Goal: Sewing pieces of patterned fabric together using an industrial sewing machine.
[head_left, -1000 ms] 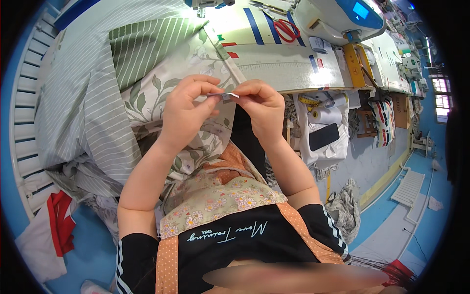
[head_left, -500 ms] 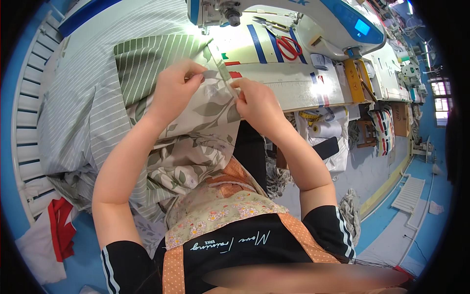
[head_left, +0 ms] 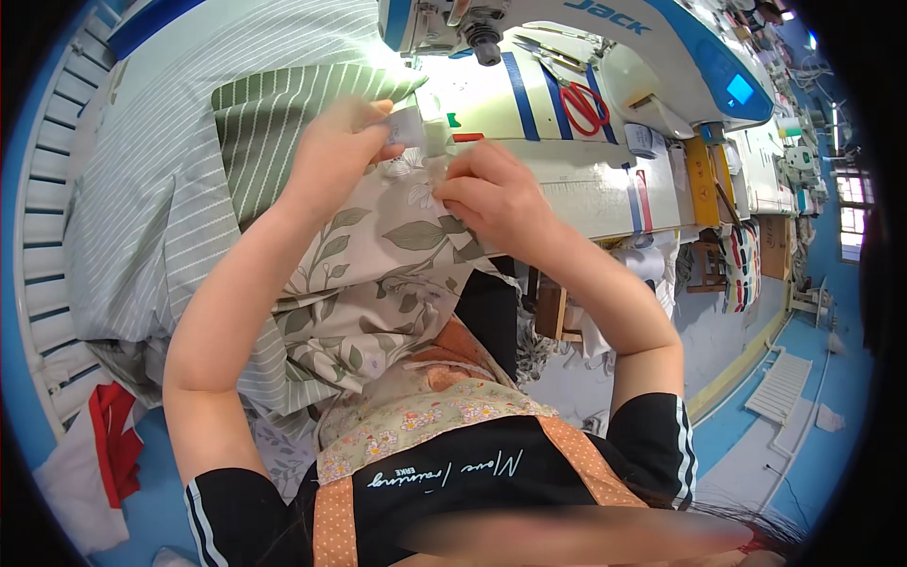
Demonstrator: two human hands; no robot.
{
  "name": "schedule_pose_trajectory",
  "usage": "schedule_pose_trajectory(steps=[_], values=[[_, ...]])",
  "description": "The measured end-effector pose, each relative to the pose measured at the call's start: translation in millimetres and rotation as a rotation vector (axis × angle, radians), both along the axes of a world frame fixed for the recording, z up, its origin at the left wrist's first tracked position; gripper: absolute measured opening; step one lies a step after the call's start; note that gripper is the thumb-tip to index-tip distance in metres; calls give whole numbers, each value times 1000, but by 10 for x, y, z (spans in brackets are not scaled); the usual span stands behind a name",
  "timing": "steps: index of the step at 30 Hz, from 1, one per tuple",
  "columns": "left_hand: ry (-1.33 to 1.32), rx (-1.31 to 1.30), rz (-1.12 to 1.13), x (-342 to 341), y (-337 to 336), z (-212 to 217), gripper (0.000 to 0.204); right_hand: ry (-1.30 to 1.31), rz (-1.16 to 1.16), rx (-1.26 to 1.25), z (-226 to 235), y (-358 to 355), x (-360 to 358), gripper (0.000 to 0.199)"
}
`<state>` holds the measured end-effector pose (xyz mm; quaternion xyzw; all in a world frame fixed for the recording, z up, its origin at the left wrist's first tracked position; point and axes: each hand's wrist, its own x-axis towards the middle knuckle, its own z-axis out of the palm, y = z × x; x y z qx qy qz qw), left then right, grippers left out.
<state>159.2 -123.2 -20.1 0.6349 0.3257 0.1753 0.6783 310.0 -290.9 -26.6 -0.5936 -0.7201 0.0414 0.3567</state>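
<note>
A floral fabric with grey-green leaves drapes from the sewing table over my lap. My left hand is bent over its upper part, thumb and fingers around the edge of a small pale grey label; the fingers are slightly blurred. On the right edge of the same fabric, my right hand is closed in a pinch, fingertips partly hidden. Beside my left hand lies green striped fabric, joined by paler striped cloth farther left. Just beyond both hands stands the sewing machine, its lamp lit.
Red-handled scissors lie on the table right of the machine head, near blue tape strips. A yellow box stands at the table's right. White rails border the left side. Red and white cloth hangs at lower left.
My right hand has shifted slightly down the fabric edge, which now lies flatter. My left hand has risen a little, and more of the label shows. The whole view has shifted slightly.
</note>
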Motion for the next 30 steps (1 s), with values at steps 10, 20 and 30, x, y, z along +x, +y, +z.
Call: schedule_pose_trajectory(steps=[10, 20, 30], values=[[245, 768, -84, 52, 132, 118, 17, -139, 120, 233, 157, 241, 195, 26], [98, 698, -68, -28, -5, 62, 7, -74, 287, 90, 82, 239, 236, 26], [38, 865, -159, -47, 92, 139, 9, 58, 406, -59, 27, 251, 193, 28]])
